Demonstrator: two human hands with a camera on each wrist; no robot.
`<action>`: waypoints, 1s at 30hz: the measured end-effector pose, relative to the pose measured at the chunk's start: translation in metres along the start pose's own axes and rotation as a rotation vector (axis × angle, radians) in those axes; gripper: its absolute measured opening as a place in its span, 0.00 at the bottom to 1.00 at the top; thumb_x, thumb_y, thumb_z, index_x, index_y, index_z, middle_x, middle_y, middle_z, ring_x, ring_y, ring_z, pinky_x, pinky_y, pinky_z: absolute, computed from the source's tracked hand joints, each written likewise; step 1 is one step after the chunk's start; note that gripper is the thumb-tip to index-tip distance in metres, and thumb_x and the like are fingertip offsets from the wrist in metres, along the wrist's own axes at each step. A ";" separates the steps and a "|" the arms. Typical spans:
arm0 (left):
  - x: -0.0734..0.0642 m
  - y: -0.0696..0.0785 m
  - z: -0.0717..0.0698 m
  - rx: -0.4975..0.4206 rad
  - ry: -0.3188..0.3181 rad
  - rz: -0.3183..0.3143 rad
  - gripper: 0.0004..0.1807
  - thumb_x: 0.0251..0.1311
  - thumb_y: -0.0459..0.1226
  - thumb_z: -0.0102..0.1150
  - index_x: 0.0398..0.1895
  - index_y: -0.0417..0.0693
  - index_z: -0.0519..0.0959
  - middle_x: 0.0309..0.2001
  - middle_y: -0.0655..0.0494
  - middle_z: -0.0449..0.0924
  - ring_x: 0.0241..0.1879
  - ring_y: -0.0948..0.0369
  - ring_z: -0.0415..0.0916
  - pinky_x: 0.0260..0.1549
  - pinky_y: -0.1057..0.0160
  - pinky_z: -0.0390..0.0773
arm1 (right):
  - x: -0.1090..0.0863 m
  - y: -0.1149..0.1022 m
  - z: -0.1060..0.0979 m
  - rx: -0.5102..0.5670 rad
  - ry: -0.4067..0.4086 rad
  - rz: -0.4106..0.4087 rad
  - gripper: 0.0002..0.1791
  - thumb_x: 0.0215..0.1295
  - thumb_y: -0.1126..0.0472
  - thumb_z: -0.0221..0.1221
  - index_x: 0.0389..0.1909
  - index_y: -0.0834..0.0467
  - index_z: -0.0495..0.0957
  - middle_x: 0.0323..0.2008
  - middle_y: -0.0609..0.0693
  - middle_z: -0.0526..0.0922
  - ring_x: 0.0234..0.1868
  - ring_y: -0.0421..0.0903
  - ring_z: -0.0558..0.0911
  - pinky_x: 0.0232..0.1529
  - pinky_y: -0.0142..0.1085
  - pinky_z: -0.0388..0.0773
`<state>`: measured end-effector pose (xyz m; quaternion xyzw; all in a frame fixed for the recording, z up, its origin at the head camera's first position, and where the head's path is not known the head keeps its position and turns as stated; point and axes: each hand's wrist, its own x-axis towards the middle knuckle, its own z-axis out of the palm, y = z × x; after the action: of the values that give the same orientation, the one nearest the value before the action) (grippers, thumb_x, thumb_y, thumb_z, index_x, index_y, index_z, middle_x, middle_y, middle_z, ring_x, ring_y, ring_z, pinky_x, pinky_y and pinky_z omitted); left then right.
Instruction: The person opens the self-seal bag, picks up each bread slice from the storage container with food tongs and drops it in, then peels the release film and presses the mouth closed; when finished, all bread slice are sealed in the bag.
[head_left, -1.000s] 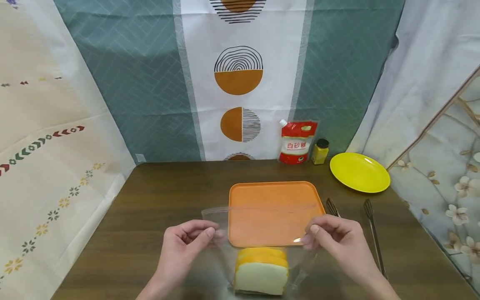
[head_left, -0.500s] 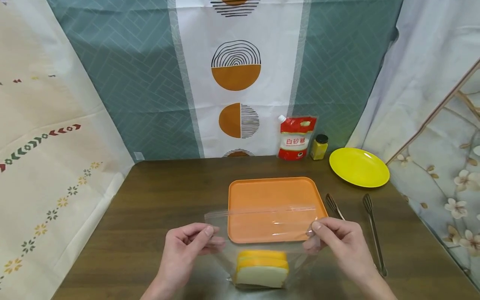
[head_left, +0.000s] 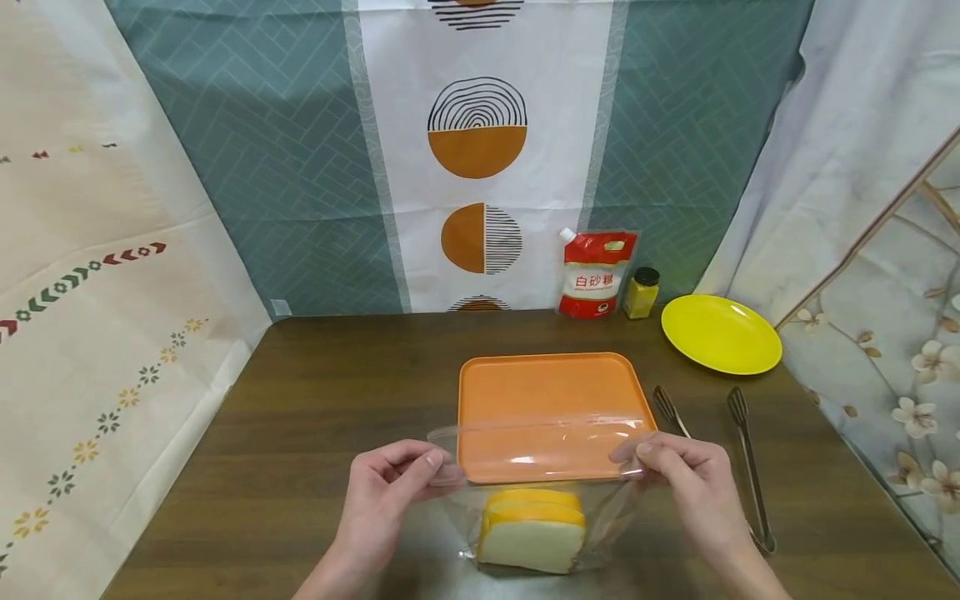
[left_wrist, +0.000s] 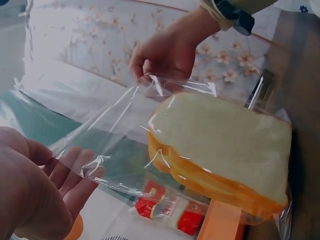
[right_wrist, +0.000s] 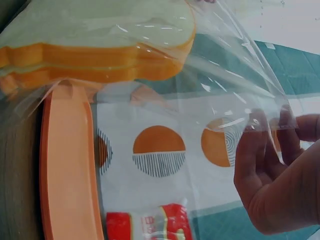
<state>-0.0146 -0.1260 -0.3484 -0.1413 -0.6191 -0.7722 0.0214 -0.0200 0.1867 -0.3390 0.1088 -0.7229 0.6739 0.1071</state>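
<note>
Slices of bread with orange crust stand upright inside a clear plastic bag near the front of the table. My left hand pinches the bag's left edge between thumb and fingers. On the other side, my right hand pinches its right edge, so the bag is spread between them. In the left wrist view, the film stretches from the left hand past the bread to the right hand. The right wrist view has the right hand on the bag's upper corner.
Behind the bag lies an orange tray, partly seen through the film. Metal tongs rest to the right, partly behind the right hand. A yellow plate, a yellow jar with black lid and a red-and-white pouch stand at the back right.
My left hand has shifted slightly right, nearer the right hand. The bread and the bag have shifted slightly right too. Both hands keep their hold on the bag.
</note>
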 end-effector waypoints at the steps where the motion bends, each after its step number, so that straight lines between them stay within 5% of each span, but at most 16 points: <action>1: 0.000 0.000 0.001 0.001 0.002 -0.004 0.09 0.69 0.26 0.55 0.37 0.20 0.78 0.31 0.44 0.87 0.34 0.49 0.87 0.39 0.50 0.83 | 0.000 0.000 0.002 0.001 0.021 0.005 0.19 0.70 0.78 0.48 0.23 0.67 0.82 0.27 0.54 0.86 0.26 0.46 0.82 0.26 0.35 0.80; 6: 0.000 -0.002 0.003 0.005 0.028 -0.022 0.11 0.69 0.27 0.55 0.37 0.18 0.76 0.29 0.47 0.87 0.33 0.51 0.87 0.40 0.51 0.83 | 0.002 0.001 0.010 -0.061 0.105 0.033 0.20 0.70 0.77 0.49 0.17 0.65 0.76 0.24 0.56 0.84 0.25 0.47 0.80 0.27 0.34 0.77; 10: 0.001 -0.003 0.005 0.003 0.045 -0.006 0.09 0.69 0.27 0.54 0.36 0.24 0.79 0.29 0.47 0.87 0.33 0.51 0.87 0.41 0.53 0.83 | 0.002 0.002 0.014 -0.217 0.196 -0.042 0.10 0.69 0.75 0.56 0.28 0.66 0.82 0.28 0.51 0.84 0.26 0.42 0.78 0.27 0.30 0.76; 12: 0.001 -0.003 0.006 0.007 0.055 -0.008 0.08 0.69 0.28 0.55 0.36 0.28 0.81 0.29 0.46 0.87 0.34 0.50 0.87 0.41 0.53 0.83 | 0.001 0.003 0.016 -0.308 0.271 -0.167 0.04 0.65 0.75 0.59 0.36 0.68 0.82 0.35 0.47 0.82 0.31 0.39 0.78 0.31 0.26 0.75; 14: 0.001 -0.002 0.008 0.019 0.065 -0.015 0.08 0.69 0.28 0.56 0.36 0.30 0.82 0.29 0.45 0.87 0.34 0.49 0.87 0.42 0.53 0.83 | 0.002 0.000 0.020 -0.383 0.378 -0.350 0.08 0.62 0.73 0.60 0.42 0.71 0.80 0.43 0.47 0.79 0.38 0.36 0.76 0.38 0.24 0.71; 18: 0.001 0.000 0.012 0.056 0.082 -0.040 0.11 0.69 0.30 0.58 0.39 0.25 0.81 0.29 0.42 0.86 0.34 0.49 0.87 0.42 0.53 0.83 | 0.003 -0.021 0.039 -0.449 0.498 -0.745 0.15 0.63 0.62 0.58 0.36 0.74 0.80 0.40 0.60 0.78 0.42 0.43 0.74 0.42 0.29 0.66; 20: 0.001 0.000 0.013 0.072 0.087 -0.051 0.12 0.69 0.30 0.58 0.40 0.22 0.79 0.30 0.41 0.86 0.34 0.48 0.87 0.42 0.53 0.83 | 0.006 -0.033 0.055 -0.421 0.445 -0.919 0.18 0.68 0.58 0.57 0.30 0.72 0.81 0.33 0.64 0.79 0.37 0.49 0.76 0.39 0.32 0.68; 23: 0.000 0.001 0.013 0.079 0.119 -0.084 0.12 0.68 0.30 0.60 0.42 0.23 0.80 0.30 0.41 0.86 0.35 0.48 0.87 0.43 0.54 0.83 | 0.009 -0.043 0.080 -0.376 0.245 -1.068 0.16 0.73 0.60 0.56 0.28 0.67 0.82 0.29 0.59 0.81 0.28 0.51 0.75 0.32 0.34 0.68; 26: -0.001 0.001 0.013 0.085 0.135 -0.100 0.11 0.67 0.31 0.61 0.43 0.27 0.82 0.31 0.42 0.87 0.36 0.47 0.87 0.44 0.55 0.82 | 0.011 -0.041 0.099 -0.384 0.080 -1.058 0.12 0.75 0.62 0.55 0.35 0.63 0.84 0.31 0.52 0.83 0.28 0.47 0.77 0.32 0.34 0.69; 30: -0.001 0.000 0.013 0.095 0.070 -0.043 0.13 0.68 0.30 0.59 0.46 0.24 0.80 0.33 0.41 0.87 0.38 0.47 0.86 0.46 0.56 0.81 | 0.014 -0.033 0.114 -0.439 0.005 -0.994 0.10 0.75 0.61 0.55 0.41 0.61 0.84 0.37 0.50 0.84 0.34 0.47 0.80 0.35 0.35 0.74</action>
<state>-0.0111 -0.1131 -0.3461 -0.0998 -0.6570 -0.7466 0.0332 -0.0247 0.0702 -0.3109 0.4110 -0.7079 0.3753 0.4350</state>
